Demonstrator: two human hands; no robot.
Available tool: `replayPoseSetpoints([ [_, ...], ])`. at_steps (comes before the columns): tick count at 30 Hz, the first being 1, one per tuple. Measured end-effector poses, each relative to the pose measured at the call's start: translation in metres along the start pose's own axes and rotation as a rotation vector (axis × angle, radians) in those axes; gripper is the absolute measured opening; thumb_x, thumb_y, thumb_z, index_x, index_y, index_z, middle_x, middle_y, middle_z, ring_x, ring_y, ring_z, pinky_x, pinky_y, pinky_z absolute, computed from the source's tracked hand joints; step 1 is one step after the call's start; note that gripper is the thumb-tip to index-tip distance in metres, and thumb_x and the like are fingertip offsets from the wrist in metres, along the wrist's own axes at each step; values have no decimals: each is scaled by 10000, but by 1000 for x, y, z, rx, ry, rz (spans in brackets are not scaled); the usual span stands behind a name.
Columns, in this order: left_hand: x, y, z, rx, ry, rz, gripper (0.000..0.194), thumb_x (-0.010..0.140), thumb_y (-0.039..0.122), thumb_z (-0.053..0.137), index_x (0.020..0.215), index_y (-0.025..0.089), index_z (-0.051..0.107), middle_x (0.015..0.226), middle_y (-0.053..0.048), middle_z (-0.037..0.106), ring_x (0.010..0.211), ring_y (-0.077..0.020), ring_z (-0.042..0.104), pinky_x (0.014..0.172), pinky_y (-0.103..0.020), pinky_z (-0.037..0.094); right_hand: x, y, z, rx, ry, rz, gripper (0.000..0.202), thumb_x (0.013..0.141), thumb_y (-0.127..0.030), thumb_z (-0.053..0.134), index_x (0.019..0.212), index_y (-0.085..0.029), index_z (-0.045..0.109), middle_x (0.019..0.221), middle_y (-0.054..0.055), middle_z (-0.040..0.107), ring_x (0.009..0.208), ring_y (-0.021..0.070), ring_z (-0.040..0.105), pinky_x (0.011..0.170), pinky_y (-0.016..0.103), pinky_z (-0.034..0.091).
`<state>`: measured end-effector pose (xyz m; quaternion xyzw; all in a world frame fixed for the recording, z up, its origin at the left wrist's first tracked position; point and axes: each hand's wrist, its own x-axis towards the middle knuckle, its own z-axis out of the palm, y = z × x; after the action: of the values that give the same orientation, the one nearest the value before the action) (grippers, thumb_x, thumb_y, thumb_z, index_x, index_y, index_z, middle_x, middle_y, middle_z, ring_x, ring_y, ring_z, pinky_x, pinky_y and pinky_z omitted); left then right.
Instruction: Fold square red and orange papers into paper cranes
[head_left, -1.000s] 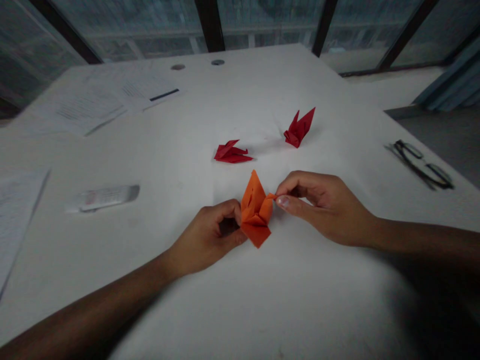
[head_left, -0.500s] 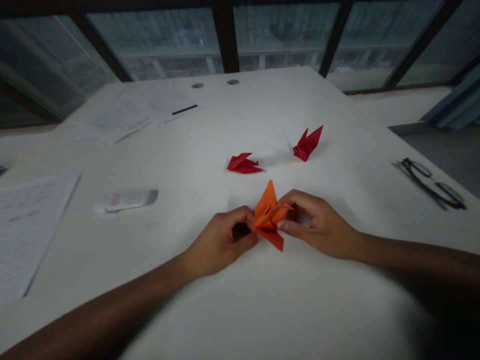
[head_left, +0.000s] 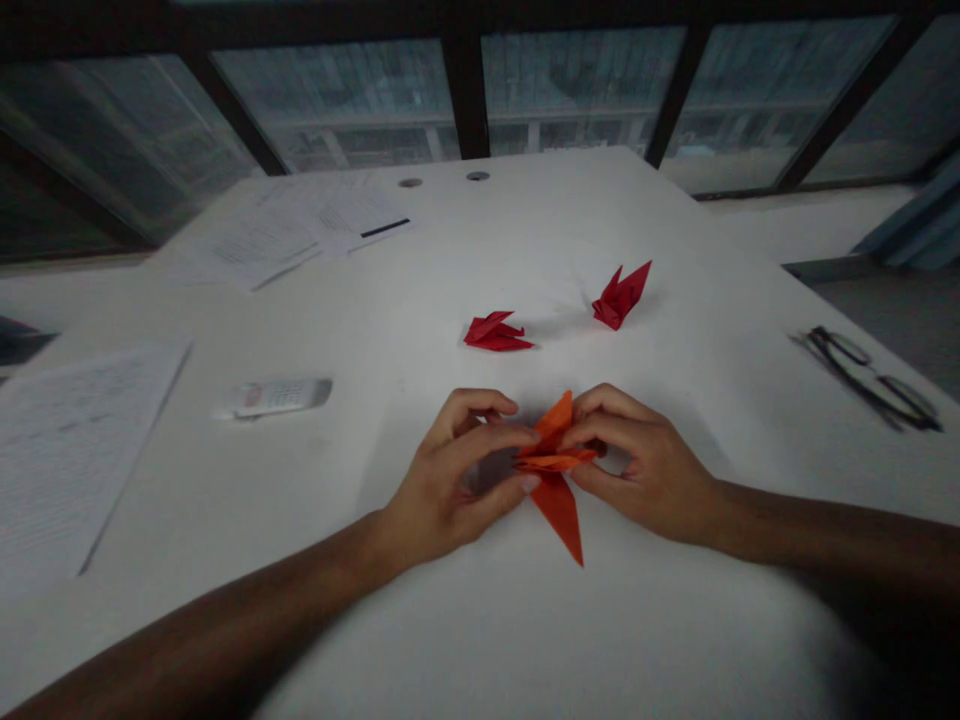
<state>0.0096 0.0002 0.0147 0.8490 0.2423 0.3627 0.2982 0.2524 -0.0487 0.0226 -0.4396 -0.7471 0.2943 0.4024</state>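
Note:
An orange origami crane (head_left: 559,505) is held between my two hands, just above the white table. One wing points up and away, the other down toward me. My left hand (head_left: 461,475) has its thumb and index finger at the crane's left end, the other fingers curled. On the opposite end, my right hand (head_left: 649,460) pinches the paper between thumb and fingers, which hide part of it. Beyond my hands, a red paper crane (head_left: 496,332) lies low on the table. A second red crane (head_left: 621,297) stands to its right with a wing raised.
A white tube-like item (head_left: 281,397) lies on the table (head_left: 450,640) left of my hands. Printed sheets (head_left: 82,450) are at the left, more papers (head_left: 262,240) at the far left. Black-framed glasses (head_left: 874,378) rest near the right edge. Windows line the back.
The orange crane has been turned and its wings spread, the near one now reaching lower. My left fingers have opened and shifted along its body. The view has moved slightly.

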Motion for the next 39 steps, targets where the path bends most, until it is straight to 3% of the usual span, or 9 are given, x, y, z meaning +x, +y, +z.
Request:
replayPoseSetpoints([
  [4, 2, 0, 2, -34, -49, -62, 140, 933, 225, 716, 1068, 243, 747, 1183, -80, 593, 997, -178, 620, 837, -315, 568, -1, -2, -1, -11, 22, -29, 128, 866, -131, 718, 934, -239, 729, 1010, 42, 637, 847, 166, 644, 733, 314, 565],
  [9, 8, -4, 0, -133, 83, -258, 113, 953, 314, 696, 976, 209, 732, 1025, -70, 621, 942, -178, 621, 778, -290, 554, 4, 1, -9, 8, 120, 50, 46, 890, -191, 719, 908, -233, 723, 1019, 50, 633, 831, 169, 625, 694, 308, 542],
  [13, 9, -6, 0, -231, 60, -359, 160, 969, 346, 673, 949, 188, 684, 949, -54, 625, 832, -156, 616, 731, -287, 534, 5, 5, -11, 100, 7, 78, 87, 953, -294, 682, 995, -221, 705, 1034, 57, 642, 862, 176, 618, 736, 319, 520],
  [18, 8, -6, -1, -222, -48, -295, 146, 970, 321, 676, 1021, 199, 739, 972, -70, 653, 858, -162, 625, 749, -289, 522, 8, 10, -14, 284, -26, 269, 277, 1027, -470, 565, 1097, -212, 638, 864, 9, 633, 751, 152, 579, 677, 292, 470],
  [21, 8, -6, -1, -251, -131, -244, 165, 971, 310, 675, 1069, 205, 757, 966, -72, 654, 847, -158, 627, 722, -277, 515, 12, 9, -15, 310, -90, 315, 284, 959, -447, 681, 1093, -199, 653, 900, 16, 674, 778, 157, 596, 689, 290, 475],
  [24, 9, -6, 0, -250, -179, -273, 201, 981, 329, 659, 1122, 205, 731, 975, -65, 647, 833, -150, 615, 708, -270, 497, 14, 9, -12, 243, -141, 337, 221, 938, -399, 704, 942, -178, 700, 809, 8, 676, 727, 154, 582, 657, 287, 464],
  [30, 11, 0, -1, -375, -199, -491, 409, 977, 420, 656, 1303, 223, 510, 945, -14, 611, 789, -134, 572, 672, -253, 442, 10, 14, -4, 245, 76, 368, 215, 950, -382, 674, 876, -182, 703, 750, -4, 677, 622, 124, 564, 566, 258, 449],
  [34, 12, 1, -3, -541, -266, -590, 485, 955, 382, 695, 1360, 243, 470, 804, 43, 569, 713, -113, 528, 648, -238, 396, 11, 12, -4, 311, 119, 413, 230, 914, -404, 712, 859, -181, 710, 726, 0, 687, 581, 123, 578, 536, 258, 467],
  [39, 12, -8, -4, -692, -194, -603, 490, 925, 274, 724, 1349, 245, 480, 787, 56, 561, 697, -98, 519, 656, -230, 407, 20, 18, -10, 426, 171, 486, 223, 882, -374, 726, 796, -172, 689, 643, -17, 652, 502, 107, 549, 495, 257, 422],
])
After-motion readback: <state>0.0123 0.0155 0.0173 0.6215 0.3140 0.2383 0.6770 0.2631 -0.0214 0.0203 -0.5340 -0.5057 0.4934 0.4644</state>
